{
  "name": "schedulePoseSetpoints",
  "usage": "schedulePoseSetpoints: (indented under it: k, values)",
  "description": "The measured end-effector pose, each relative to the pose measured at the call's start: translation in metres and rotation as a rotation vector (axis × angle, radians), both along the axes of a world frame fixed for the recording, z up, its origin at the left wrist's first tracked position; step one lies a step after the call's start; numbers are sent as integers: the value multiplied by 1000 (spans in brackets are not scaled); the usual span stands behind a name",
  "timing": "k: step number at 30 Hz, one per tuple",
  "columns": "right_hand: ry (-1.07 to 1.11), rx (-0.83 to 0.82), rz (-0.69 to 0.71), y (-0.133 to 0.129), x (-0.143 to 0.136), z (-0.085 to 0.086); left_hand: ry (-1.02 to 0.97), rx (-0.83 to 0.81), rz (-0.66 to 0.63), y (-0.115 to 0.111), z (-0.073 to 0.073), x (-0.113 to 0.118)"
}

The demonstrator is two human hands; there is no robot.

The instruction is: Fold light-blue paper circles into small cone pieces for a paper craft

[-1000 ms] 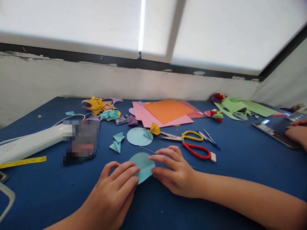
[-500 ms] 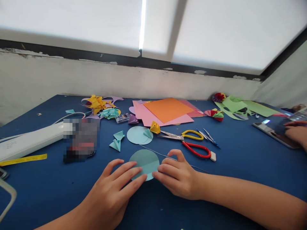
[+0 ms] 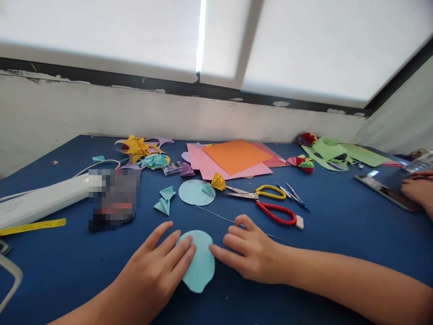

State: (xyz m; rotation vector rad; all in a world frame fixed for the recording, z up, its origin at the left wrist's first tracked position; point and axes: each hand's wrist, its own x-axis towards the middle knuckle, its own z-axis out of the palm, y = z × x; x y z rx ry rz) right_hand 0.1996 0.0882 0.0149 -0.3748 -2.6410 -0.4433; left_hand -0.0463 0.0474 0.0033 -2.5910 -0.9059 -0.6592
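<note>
A light blue paper piece [image 3: 200, 266] lies on the blue table near its front, rounded at the top and narrowing to a blunt end toward me. My left hand [image 3: 157, 266] is spread, its fingertips resting on the paper's left part. On the right, my right hand [image 3: 250, 250] has its fingers apart and bent, with one fingertip at the paper's right edge. Beyond them lie light blue paper circles [image 3: 191, 192] with a small folded blue piece [image 3: 208, 190] on top. Two more folded blue pieces [image 3: 164, 200] sit to the left.
Scissors [image 3: 270, 201] with yellow and red handles lie beyond my right hand, near a white eraser [image 3: 299, 222]. Orange paper [image 3: 237, 156] tops a stack at the back. A power strip [image 3: 43, 198] is left. Another person's hand [image 3: 417, 189] is by a phone [image 3: 382, 190].
The blue paper has turned from a flat-looking disc with a folded lower strip into a longer piece reaching toward me. My left hand has shifted slightly left, and my right fingers have spread a little.
</note>
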Motion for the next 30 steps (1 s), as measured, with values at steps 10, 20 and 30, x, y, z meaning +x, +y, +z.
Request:
schedulePoseSetpoints:
  k: [10, 20, 30]
  values:
    - [-69, 104, 56, -7, 2, 3, 158, 36, -87, 0, 12, -1]
    - [82, -58, -104, -1, 1, -1, -273, -474, 26, 6, 20, 3]
    - [-76, -174, -1, 2, 0, 0, -289, -604, 146, 11, 17, 1]
